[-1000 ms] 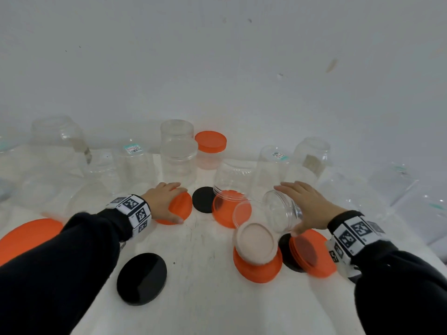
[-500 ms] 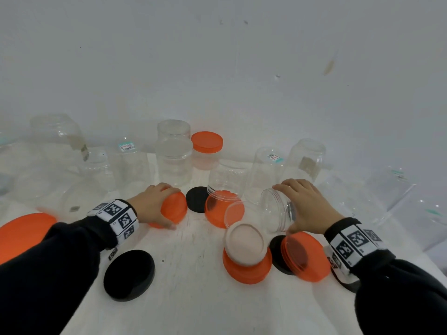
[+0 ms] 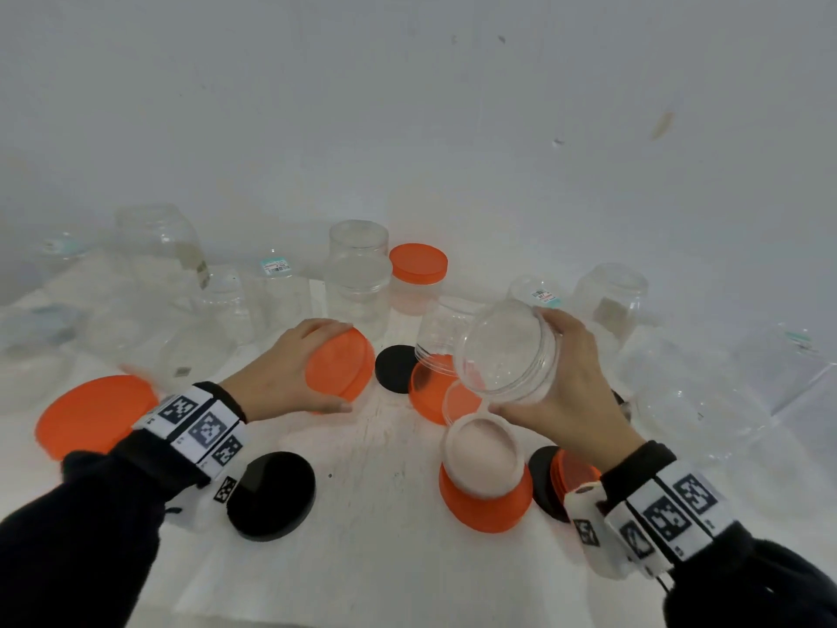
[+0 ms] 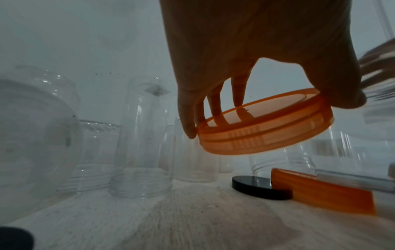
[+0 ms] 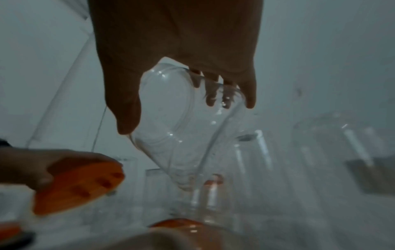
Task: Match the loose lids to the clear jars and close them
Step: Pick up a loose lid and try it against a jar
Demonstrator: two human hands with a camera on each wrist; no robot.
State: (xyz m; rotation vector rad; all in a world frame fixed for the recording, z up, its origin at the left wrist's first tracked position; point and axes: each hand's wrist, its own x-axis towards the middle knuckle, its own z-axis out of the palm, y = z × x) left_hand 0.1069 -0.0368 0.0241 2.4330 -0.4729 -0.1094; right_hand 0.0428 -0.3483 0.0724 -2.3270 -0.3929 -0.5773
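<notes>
My left hand grips an orange lid by its rim and holds it tilted above the table; the left wrist view shows the lid clear of the surface under my left hand. My right hand holds a clear lidless jar lifted and tipped, its base toward me. In the right wrist view my right hand wraps that jar, with the orange lid at lower left.
Many clear jars crowd the back of the white table; one wears an orange lid. Black lids, a big orange lid, an inverted jar on an orange lid and stacked lids lie near.
My right hand has lifted the clear jar off the table and tipped it. My left hand has raised the orange lid and tilted it toward the jar.
</notes>
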